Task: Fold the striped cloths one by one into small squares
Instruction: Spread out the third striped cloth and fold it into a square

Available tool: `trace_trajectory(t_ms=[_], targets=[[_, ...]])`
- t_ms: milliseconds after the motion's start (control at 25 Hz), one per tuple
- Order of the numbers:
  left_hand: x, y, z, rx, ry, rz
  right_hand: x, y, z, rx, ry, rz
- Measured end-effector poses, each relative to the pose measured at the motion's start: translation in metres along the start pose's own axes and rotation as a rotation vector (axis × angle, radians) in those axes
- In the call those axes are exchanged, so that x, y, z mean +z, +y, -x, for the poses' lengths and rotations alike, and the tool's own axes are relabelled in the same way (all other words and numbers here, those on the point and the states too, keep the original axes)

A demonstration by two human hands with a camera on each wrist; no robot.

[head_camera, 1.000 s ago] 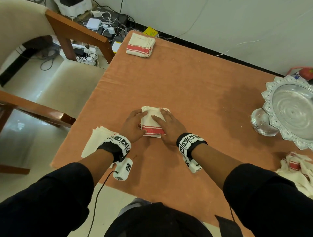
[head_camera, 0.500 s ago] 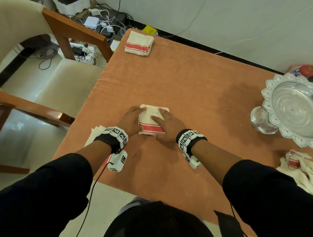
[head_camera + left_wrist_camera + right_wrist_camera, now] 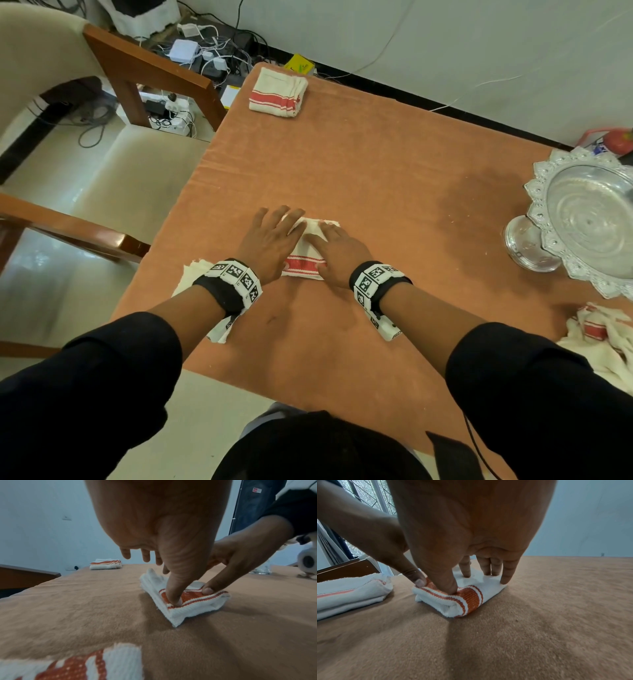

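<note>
A small folded white cloth with a red stripe (image 3: 305,265) lies on the orange table cover (image 3: 394,178) near the front left. My left hand (image 3: 274,236) lies over its left half with fingers straight and spread. In the left wrist view the thumb (image 3: 173,596) presses on the red stripe (image 3: 190,597). My right hand (image 3: 337,246) rests on the cloth's right half. Its thumb (image 3: 448,585) pushes into the striped edge (image 3: 467,599) while straight fingertips (image 3: 488,570) touch the far part. Neither hand curls round the cloth.
One folded striped cloth (image 3: 277,94) sits at the far left corner. Another cloth (image 3: 191,277) lies at the left table edge under my left wrist. A crumpled pile of cloths (image 3: 599,335) is at the right, near a silver tray (image 3: 544,212) and glass (image 3: 527,246). A chair (image 3: 102,171) stands left.
My left hand has slid from the cloth's left edge onto its top, with the fingers stretched forward. The right hand stays pressed on the cloth.
</note>
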State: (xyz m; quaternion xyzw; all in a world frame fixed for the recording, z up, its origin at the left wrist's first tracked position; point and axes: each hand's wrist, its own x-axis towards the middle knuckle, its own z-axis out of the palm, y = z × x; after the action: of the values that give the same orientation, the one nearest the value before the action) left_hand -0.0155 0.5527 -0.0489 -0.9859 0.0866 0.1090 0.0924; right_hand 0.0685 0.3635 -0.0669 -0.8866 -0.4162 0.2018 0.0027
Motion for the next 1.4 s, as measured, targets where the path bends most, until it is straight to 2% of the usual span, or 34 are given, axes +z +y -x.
trace_trajectory(t_ms=[120, 560, 680, 1160, 1400], targets=[[0.004, 0.006, -0.005, 0.074, -0.074, -0.06, 0.0, -0.001, 0.002, 0.005, 0.009, 0.075], [0.007, -0.013, -0.029, 0.093, -0.322, 0.087, 0.011, 0.007, 0.001, 0.017, -0.004, 0.061], [0.012, -0.016, -0.032, 0.106, -0.335, 0.094, 0.019, 0.008, 0.001, 0.019, 0.007, 0.045], [0.041, -0.028, -0.029, 0.174, -0.193, 0.137, 0.036, 0.029, 0.002, -0.027, 0.08, 0.024], [0.029, -0.025, -0.028, 0.144, -0.246, 0.222, 0.031, 0.027, 0.004, -0.03, 0.052, -0.026]])
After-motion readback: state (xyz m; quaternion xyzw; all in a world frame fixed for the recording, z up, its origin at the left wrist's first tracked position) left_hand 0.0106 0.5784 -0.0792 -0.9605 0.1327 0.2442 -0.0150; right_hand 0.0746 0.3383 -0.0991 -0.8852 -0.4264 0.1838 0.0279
